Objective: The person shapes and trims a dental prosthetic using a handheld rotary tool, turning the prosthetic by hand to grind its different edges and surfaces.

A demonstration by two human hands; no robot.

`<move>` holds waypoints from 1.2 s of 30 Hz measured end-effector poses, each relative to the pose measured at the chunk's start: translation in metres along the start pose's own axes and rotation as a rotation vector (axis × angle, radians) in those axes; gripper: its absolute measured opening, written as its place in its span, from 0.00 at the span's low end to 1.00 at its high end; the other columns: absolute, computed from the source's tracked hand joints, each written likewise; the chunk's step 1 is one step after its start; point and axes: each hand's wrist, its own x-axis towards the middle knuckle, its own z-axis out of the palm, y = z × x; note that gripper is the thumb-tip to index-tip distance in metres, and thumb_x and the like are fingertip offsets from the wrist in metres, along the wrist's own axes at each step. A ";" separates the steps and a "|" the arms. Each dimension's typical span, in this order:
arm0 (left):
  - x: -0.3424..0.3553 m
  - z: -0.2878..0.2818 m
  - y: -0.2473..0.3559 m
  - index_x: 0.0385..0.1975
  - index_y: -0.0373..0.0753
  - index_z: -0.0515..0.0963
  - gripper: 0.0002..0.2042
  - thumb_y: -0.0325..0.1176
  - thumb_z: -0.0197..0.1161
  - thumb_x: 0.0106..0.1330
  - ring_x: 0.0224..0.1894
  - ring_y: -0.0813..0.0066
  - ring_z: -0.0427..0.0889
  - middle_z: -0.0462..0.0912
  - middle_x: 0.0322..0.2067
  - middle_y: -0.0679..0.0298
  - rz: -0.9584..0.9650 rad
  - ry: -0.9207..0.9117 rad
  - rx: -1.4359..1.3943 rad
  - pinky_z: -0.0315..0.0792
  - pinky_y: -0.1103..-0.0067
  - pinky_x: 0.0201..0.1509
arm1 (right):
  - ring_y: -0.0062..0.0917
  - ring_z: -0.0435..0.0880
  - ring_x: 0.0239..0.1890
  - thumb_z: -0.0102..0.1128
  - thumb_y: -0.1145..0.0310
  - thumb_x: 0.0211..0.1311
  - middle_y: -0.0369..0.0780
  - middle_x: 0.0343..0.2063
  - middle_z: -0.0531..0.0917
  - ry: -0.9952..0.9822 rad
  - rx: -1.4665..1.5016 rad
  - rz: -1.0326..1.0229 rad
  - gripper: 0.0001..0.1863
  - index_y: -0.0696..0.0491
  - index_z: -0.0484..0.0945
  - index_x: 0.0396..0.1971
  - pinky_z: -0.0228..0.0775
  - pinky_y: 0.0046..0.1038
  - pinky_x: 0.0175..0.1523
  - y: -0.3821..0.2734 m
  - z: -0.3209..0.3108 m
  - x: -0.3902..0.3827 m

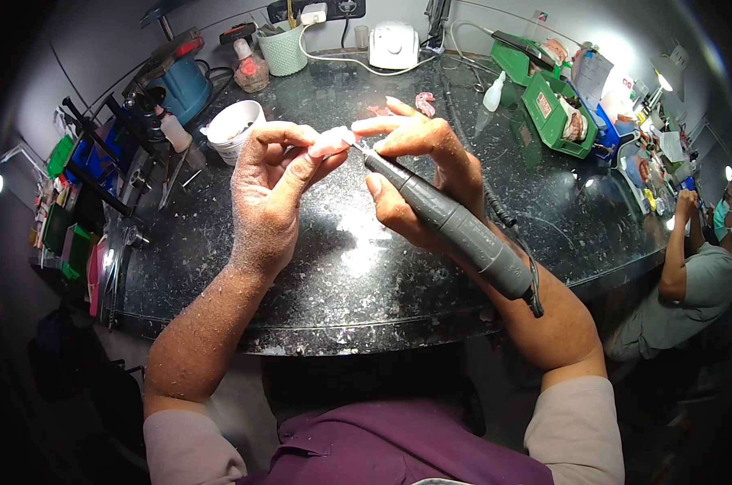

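Observation:
Between the thumb and fingers of my left hand (pixel 271 182) is a small pink denture piece (pixel 330 144), held up over the middle of the bench. My right hand (pixel 427 166) grips a black rotary handpiece (pixel 451 220) like a pen, its tip pointing up and left. The thin metal bit (pixel 361 146) meets or nearly meets the right side of the denture piece; exact contact cannot be made out. A black coiled cord (pixel 499 206) runs beside the right wrist. Pale dust covers my left hand and forearm.
Pale shavings speckle the black bench top (pixel 334 275). A white tub (pixel 235 129) stands near my left hand. Pink pieces (pixel 424 103) lie beyond my right hand. Green bins (pixel 556 117) with dental models stand at right, a white control box (pixel 393 46) behind. Another person (pixel 681 275) sits far right.

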 end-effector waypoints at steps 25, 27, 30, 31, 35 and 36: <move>-0.003 -0.001 0.000 0.44 0.34 0.72 0.09 0.18 0.61 0.67 0.46 0.75 0.82 0.79 0.41 0.61 0.100 0.037 0.172 0.76 0.78 0.56 | 0.33 0.85 0.49 0.74 0.70 0.45 0.41 0.39 0.86 -0.045 -0.012 -0.004 0.18 0.51 0.78 0.38 0.61 0.56 0.65 0.001 0.003 -0.001; -0.003 -0.001 0.000 0.44 0.34 0.72 0.09 0.18 0.61 0.67 0.46 0.76 0.82 0.79 0.40 0.61 0.098 0.043 0.169 0.76 0.78 0.56 | 0.33 0.85 0.50 0.73 0.70 0.45 0.41 0.39 0.86 -0.043 -0.008 0.003 0.18 0.51 0.78 0.38 0.61 0.56 0.66 0.000 0.003 -0.001; -0.003 -0.003 0.000 0.44 0.34 0.72 0.09 0.18 0.61 0.66 0.46 0.75 0.82 0.79 0.41 0.61 0.094 0.043 0.165 0.76 0.78 0.56 | 0.33 0.85 0.50 0.73 0.70 0.45 0.41 0.39 0.86 -0.061 0.003 -0.005 0.18 0.51 0.79 0.38 0.59 0.57 0.66 0.000 0.002 -0.001; -0.003 -0.002 0.000 0.44 0.34 0.72 0.09 0.18 0.61 0.66 0.46 0.75 0.82 0.79 0.41 0.61 0.089 0.045 0.170 0.76 0.78 0.56 | 0.33 0.84 0.51 0.73 0.70 0.45 0.40 0.39 0.86 -0.059 0.008 0.000 0.17 0.51 0.79 0.38 0.59 0.57 0.66 0.000 0.003 -0.001; -0.002 -0.002 0.003 0.44 0.34 0.72 0.10 0.17 0.61 0.66 0.47 0.75 0.81 0.79 0.41 0.60 0.086 0.048 0.178 0.76 0.78 0.56 | 0.32 0.84 0.52 0.73 0.70 0.46 0.38 0.39 0.86 -0.067 0.005 0.035 0.18 0.50 0.79 0.38 0.58 0.57 0.67 -0.003 0.004 -0.001; -0.002 -0.003 0.002 0.44 0.34 0.72 0.10 0.17 0.61 0.66 0.47 0.75 0.81 0.79 0.41 0.60 0.087 0.049 0.178 0.76 0.78 0.56 | 0.32 0.84 0.52 0.73 0.70 0.46 0.38 0.39 0.86 -0.068 0.005 0.035 0.18 0.50 0.79 0.38 0.58 0.57 0.67 -0.003 0.005 -0.001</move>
